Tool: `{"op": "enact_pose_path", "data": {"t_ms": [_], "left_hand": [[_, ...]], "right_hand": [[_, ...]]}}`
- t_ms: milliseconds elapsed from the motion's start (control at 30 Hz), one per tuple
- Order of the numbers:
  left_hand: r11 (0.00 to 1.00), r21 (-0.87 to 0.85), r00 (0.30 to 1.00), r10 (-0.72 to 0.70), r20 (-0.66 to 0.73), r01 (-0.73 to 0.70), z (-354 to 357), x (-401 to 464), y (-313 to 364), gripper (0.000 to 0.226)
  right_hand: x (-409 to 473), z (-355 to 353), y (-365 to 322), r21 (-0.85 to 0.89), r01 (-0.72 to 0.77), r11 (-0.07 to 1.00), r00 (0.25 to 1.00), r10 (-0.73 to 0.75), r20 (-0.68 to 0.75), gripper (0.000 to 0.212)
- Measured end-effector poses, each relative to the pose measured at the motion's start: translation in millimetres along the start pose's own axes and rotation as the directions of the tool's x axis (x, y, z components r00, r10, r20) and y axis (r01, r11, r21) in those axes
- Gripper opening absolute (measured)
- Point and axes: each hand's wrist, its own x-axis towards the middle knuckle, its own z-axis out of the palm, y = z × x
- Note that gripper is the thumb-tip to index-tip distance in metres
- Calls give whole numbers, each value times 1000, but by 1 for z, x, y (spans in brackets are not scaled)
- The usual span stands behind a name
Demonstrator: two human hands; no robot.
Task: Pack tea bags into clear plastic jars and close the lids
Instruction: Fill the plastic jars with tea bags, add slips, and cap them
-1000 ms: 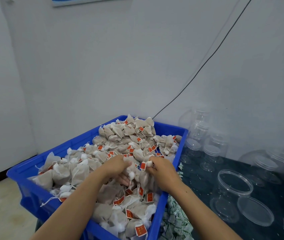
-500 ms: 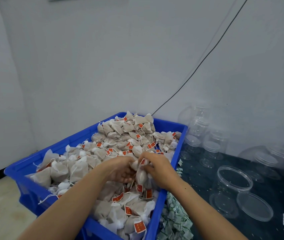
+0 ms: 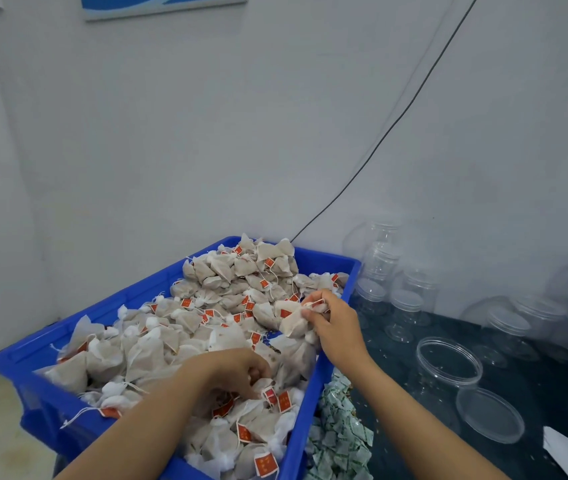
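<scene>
Soft, even, cool daylight, faint shadows, wide-angle bending at edges, slightly soft focus throughout.

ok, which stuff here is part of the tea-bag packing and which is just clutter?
Job:
- tea bags in the blue crate
- right hand gripping a bunch of bags
- left hand digging in the pile
- open jar, its lid beside it
- lidded empty jars at the wall

Lying about:
- green sachets beside the crate
- cable on the wall
- white paper
</scene>
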Motion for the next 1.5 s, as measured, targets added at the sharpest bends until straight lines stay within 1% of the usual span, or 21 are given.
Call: {"op": "enact_pose_path", "data": {"t_ms": [100, 167, 233, 300, 367, 433, 500, 533, 567, 600, 700, 767, 867, 967, 1100, 1167, 1233, 1267, 1367, 1433, 1500], "left_hand": [[997, 74, 996, 15, -85, -9, 3, 4, 2, 25], [999, 46, 995, 10, -102, -6, 1, 3, 0, 19], [998, -54, 992, 9, -127, -16, -3, 0, -3, 18], [973, -228, 982, -18, -189, -26, -8, -3, -3, 24], [888, -459, 972, -72, -225, -41, -11, -6, -1, 28], [732, -678, 973, -103, -206, -66, -15, -7, 5, 33], [594, -799, 970, -125, -209, -95, -22, -8, 16, 33], [554, -825, 964, -142, -226, -112, -25, -7, 25, 34], [545, -828, 955, -155, -254, -132, -28, -4, 34, 35], [575, -805, 944, -161, -289, -148, -29, 0, 46, 35], [718, -671, 921, -111, -374, -186, -30, 10, 91, 30], [724, -650, 911, -76, -406, -230, -30, 23, 126, 30], [746, -616, 913, -28, -407, -252, -27, 45, 179, 33], [739, -617, 916, 3, -400, -272, -17, 66, 220, 33], [861, -472, 885, -57, -463, -191, 4, 90, 243, 56], [898, -415, 865, -90, -493, -143, 14, 96, 247, 52], [929, -364, 872, -124, -473, -65, 21, 106, 251, 45], [944, -329, 882, -138, -451, -20, 24, 112, 252, 47], [988, -148, 922, -102, -374, 50, 25, 119, 258, 46], [997, -39, 948, -71, -311, 62, 22, 119, 257, 43], [1000, -17, 963, -28, -268, 24, 18, 116, 253, 33]], "right_hand": [[1, -12, -9, 28, 43, 999, 999, -43, -15, 17], [3, -23, -19, 65, 54, 996, 998, -51, -43, 21], [6, -38, -28, 93, 58, 994, 996, -51, -71, 21], [9, -57, -36, 96, 65, 993, 994, -57, -90, 17], [11, -78, -40, 72, 68, 995, 991, -59, -118, 13], [12, -101, -40, 34, 65, 997, 988, -60, -144, 8], [12, -124, -36, 17, 57, 998, 984, -54, -173, 8], [11, -136, -32, 17, 49, 999, 981, -45, -189, 10], [10, -147, -28, 18, 41, 999, 978, -36, -205, 11], [8, -158, -23, 17, 32, 999, 976, -27, -218, 11], [2, -185, -5, 49, -13, 999, 967, 25, -252, 7], [-3, -201, 8, 89, -41, 995, 954, 65, -291, 8], [-11, -223, 24, 119, -63, 991, 927, 102, -360, 10], [-20, -242, 36, 112, -63, 992, 923, 101, -373, 12], [-33, -263, 45, 65, -80, 995, 942, 97, -322, 6], [-38, -271, 46, 54, -93, 994, 956, 104, -273, 6], [-42, -275, 48, 30, -103, 994, 969, 107, -222, 8], [-44, -274, 50, 29, -108, 994, 972, 111, -205, 9], [-48, -267, 55, 56, -120, 991, 976, 128, -174, 11], [-50, -262, 58, 59, -114, 992, 982, 121, -142, 12], [-52, -260, 60, 68, -100, 993, 987, 107, -118, 13]]}}
